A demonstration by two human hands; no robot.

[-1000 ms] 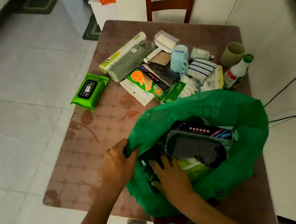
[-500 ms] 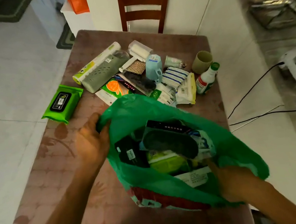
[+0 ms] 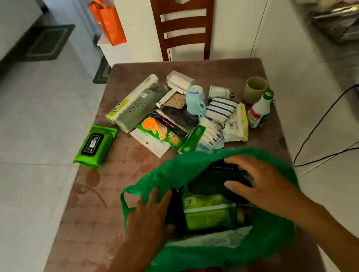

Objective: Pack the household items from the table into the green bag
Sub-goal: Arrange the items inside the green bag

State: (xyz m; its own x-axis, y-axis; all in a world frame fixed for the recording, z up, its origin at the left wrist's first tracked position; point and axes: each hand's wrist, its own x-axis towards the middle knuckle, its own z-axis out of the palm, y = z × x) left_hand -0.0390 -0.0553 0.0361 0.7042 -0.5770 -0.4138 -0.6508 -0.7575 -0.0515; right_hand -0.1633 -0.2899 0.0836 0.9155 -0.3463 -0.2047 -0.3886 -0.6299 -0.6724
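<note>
The green bag (image 3: 217, 256) sits at the near edge of the counter (image 3: 96, 208), mouth gaping, thin crumpled plastic, already stuffed with green packets and dark items. Half a second ago the right hand (image 3: 265, 183) gripped the bag's near right rim; now it hovers released, fingers spread, over the dark item inside, likely pressing contents down. The left hand (image 3: 150, 219) grasps the bag's left rim. Beyond the bag lie a wipes pack (image 3: 95, 145), cup (image 3: 257, 89) and bottle (image 3: 259, 111), unpacked
</note>
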